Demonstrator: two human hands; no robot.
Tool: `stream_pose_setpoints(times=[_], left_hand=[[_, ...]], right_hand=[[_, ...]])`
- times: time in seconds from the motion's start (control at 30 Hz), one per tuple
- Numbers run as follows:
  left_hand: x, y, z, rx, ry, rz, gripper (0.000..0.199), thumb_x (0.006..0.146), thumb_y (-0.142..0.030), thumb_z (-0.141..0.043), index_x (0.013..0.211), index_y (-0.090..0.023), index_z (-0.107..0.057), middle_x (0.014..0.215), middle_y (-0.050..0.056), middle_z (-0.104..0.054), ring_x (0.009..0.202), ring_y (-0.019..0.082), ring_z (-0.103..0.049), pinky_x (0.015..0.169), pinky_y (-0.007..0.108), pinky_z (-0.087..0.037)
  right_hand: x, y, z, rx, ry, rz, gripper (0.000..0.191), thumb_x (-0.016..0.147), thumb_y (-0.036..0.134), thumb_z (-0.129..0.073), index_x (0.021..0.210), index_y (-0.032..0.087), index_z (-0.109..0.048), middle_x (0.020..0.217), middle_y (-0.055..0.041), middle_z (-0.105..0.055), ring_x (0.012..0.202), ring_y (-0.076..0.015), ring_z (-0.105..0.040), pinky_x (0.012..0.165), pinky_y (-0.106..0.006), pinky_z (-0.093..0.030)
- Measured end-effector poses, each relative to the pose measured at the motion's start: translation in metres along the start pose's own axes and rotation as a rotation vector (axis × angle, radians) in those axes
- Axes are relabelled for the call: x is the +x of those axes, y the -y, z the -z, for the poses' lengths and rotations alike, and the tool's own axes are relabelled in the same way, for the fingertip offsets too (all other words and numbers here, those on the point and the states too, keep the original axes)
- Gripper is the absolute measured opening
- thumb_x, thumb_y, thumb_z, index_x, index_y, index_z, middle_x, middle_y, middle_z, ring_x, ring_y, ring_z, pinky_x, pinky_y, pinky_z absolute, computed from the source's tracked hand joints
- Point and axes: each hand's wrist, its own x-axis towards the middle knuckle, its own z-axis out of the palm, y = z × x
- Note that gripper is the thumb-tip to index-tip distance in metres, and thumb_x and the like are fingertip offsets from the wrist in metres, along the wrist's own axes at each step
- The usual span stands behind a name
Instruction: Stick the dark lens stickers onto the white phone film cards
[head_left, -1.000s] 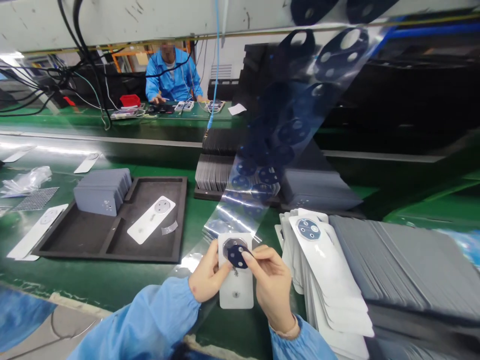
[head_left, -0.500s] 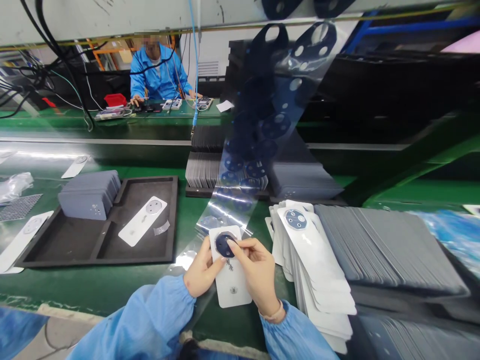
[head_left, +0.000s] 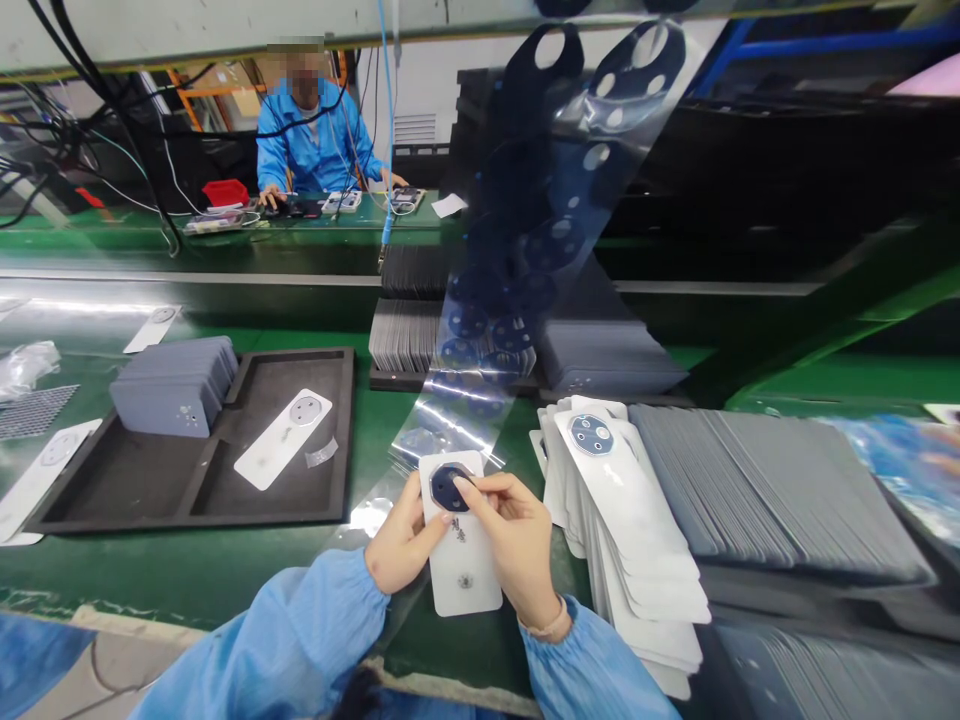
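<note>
A white phone back panel (head_left: 466,575) is held upright over the green bench, with a dark round sticker (head_left: 448,487) at its camera area. My left hand (head_left: 403,540) grips the panel's left edge, thumb on its face below the sticker. My right hand (head_left: 517,535) pinches at the sticker's right side, with thumb and index finger together. Behind the panel hangs a clear film strip (head_left: 457,410) bearing dark round stickers. To the right, a fanned stack of white panels (head_left: 637,540) lies with a dark sticker on its top one.
At the left is a black tray (head_left: 349,430) with grey panels (head_left: 169,390) and one white panel (head_left: 281,440). Rows of grey panels (head_left: 772,490) stand at the right. Across the line sits a person in blue (head_left: 311,140). Cables (head_left: 112,90) hang at the upper left.
The whole view has shifted slightly. Both hands keep nearly the same hold on the white panel, and the right fingers remain at the dark sticker.
</note>
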Motion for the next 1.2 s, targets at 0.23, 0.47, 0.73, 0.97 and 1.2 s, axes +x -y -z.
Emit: stream_pose_setpoints(times=[0.23, 0.47, 0.73, 0.97, 1.2], left_hand=[[-0.0001, 0.0005, 0.0010, 0.001, 0.001, 0.009, 0.046, 0.092, -0.039, -0.059, 0.131, -0.022, -0.043, 0.124, 0.010, -0.065, 0.113, 0.026, -0.062, 0.092, 0.036, -0.049], [-0.0002, 0.0009, 0.0019, -0.006, 0.015, -0.004, 0.047, 0.093, -0.037, -0.059, 0.134, -0.023, -0.042, 0.126, 0.010, -0.064, 0.116, 0.026, -0.061, 0.093, 0.035, -0.049], [-0.0010, 0.0037, 0.0041, 0.019, 0.016, -0.005, 0.046, 0.092, -0.038, -0.059, 0.133, -0.023, -0.044, 0.126, 0.009, -0.063, 0.113, 0.025, -0.062, 0.092, 0.034, -0.050], [-0.0009, 0.0027, 0.0036, 0.013, -0.003, 0.000, 0.047, 0.091, -0.040, -0.061, 0.131, -0.022, -0.046, 0.123, 0.009, -0.065, 0.110, 0.026, -0.064, 0.090, 0.035, -0.051], [-0.0007, 0.0004, -0.0016, -0.050, -0.113, -0.003, 0.041, 0.091, -0.040, -0.061, 0.126, -0.022, -0.052, 0.118, 0.008, -0.069, 0.105, 0.024, -0.066, 0.089, 0.035, -0.052]], right_hand=[[-0.0004, 0.0031, -0.0005, -0.039, 0.000, 0.032, 0.026, 0.070, 0.042, -0.081, 0.070, 0.019, -0.070, 0.062, 0.0017, -0.057, 0.060, -0.0131, -0.045, 0.061, -0.029, -0.039], [-0.0002, 0.0060, -0.0012, -0.037, -0.001, 0.041, 0.024, 0.070, 0.041, -0.081, 0.068, 0.019, -0.070, 0.058, 0.0036, -0.051, 0.058, -0.0123, -0.041, 0.057, -0.028, -0.036], [-0.0020, 0.0087, -0.0024, -0.078, -0.009, 0.086, 0.021, 0.071, 0.038, -0.080, 0.070, 0.020, -0.071, 0.062, 0.0017, -0.060, 0.058, -0.0124, -0.043, 0.057, -0.027, -0.037], [-0.0034, 0.0071, -0.0034, -0.133, -0.020, 0.099, 0.021, 0.073, 0.040, -0.078, 0.070, 0.020, -0.070, 0.063, 0.0010, -0.063, 0.058, -0.0134, -0.047, 0.058, -0.028, -0.039], [-0.0083, 0.0092, -0.0058, -0.287, -0.018, 0.333, 0.014, 0.080, 0.035, -0.073, 0.073, 0.023, -0.071, 0.067, -0.0003, -0.064, 0.061, -0.0158, -0.051, 0.058, -0.030, -0.042]])
